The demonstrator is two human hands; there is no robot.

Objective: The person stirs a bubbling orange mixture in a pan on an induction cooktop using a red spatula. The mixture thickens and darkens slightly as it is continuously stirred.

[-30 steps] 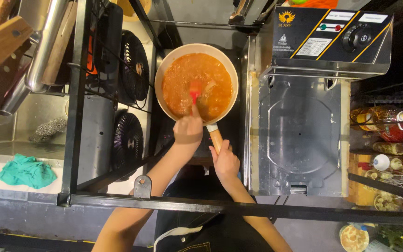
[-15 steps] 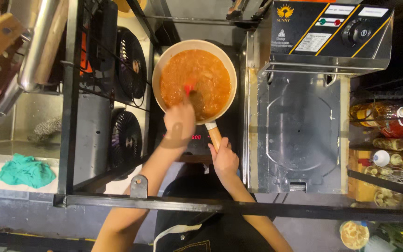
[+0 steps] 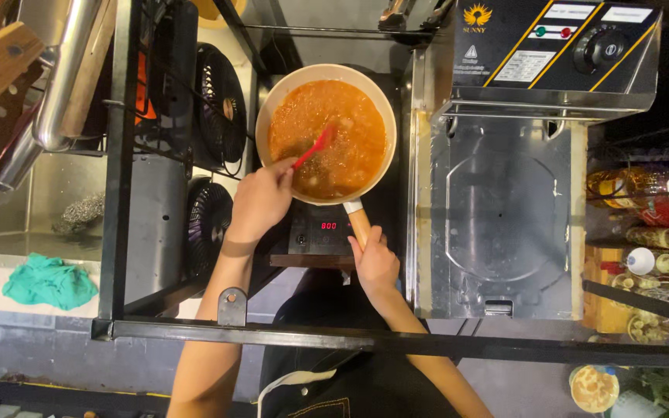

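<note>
A pale pan [image 3: 381, 116] full of orange sauce [image 3: 350, 128] stands on a black induction hob [image 3: 327, 228] with a red display. My left hand [image 3: 261, 201] holds a red spatula [image 3: 313, 147] whose tip dips into the sauce at the pan's near left side. Just below the pan, my right hand [image 3: 373, 259] grips its wooden handle [image 3: 360, 224].
A steel fryer with a lid [image 3: 505, 201] and control box [image 3: 551, 54] stands right of the hob. Two black fans [image 3: 218, 116] are on the left, beyond them a sink with a scourer [image 3: 79, 217] and a teal cloth [image 3: 48, 282]. Bottles [image 3: 644, 193] fill the right shelf.
My left hand has swung from the pan's near edge to its left side, dragging the red spatula through the sauce. The right hand has kept its grip on the handle.
</note>
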